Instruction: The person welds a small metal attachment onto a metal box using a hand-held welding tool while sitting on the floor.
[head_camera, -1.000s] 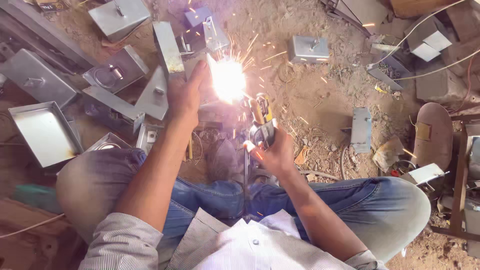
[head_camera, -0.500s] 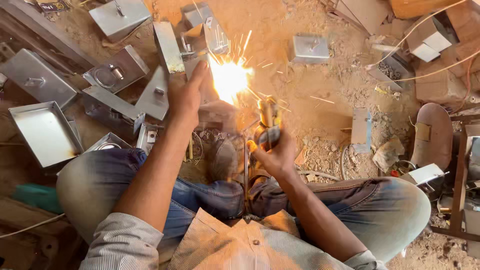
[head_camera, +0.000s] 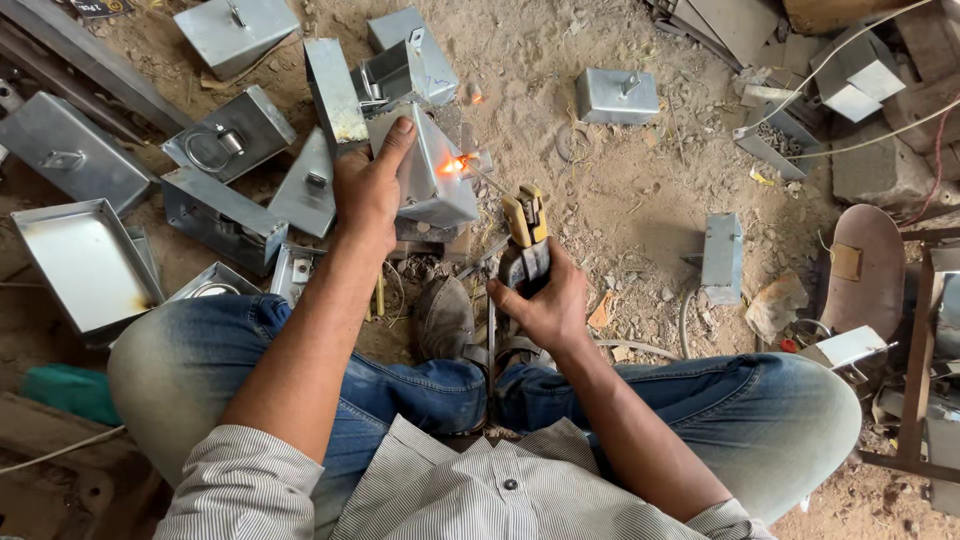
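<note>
I am squatting on a sandy floor. My left hand (head_camera: 368, 190) grips a grey sheet-metal box (head_camera: 432, 170) and holds it tilted in front of my knees. My right hand (head_camera: 545, 305) is closed around a welding electrode holder (head_camera: 525, 240) with yellow-and-black jaws. A thin rod runs from the holder up-left to the box's right edge, where a small orange glowing spot (head_camera: 455, 165) shows. No bright arc or sparks are visible. My shoe (head_camera: 445, 318) sits just below the box.
Several similar metal boxes and lids lie around: an open tray (head_camera: 85, 262) at left, boxes (head_camera: 228, 135) (head_camera: 236, 32) upper left, one (head_camera: 617, 95) upper centre, one (head_camera: 722, 257) at right. Cables (head_camera: 850, 50), concrete blocks and a metal frame (head_camera: 915, 360) crowd the right side.
The bright welding arc and flying sparks have gone out, leaving only an orange glow on the box. Both hands stay roughly in place on the box and the holder.
</note>
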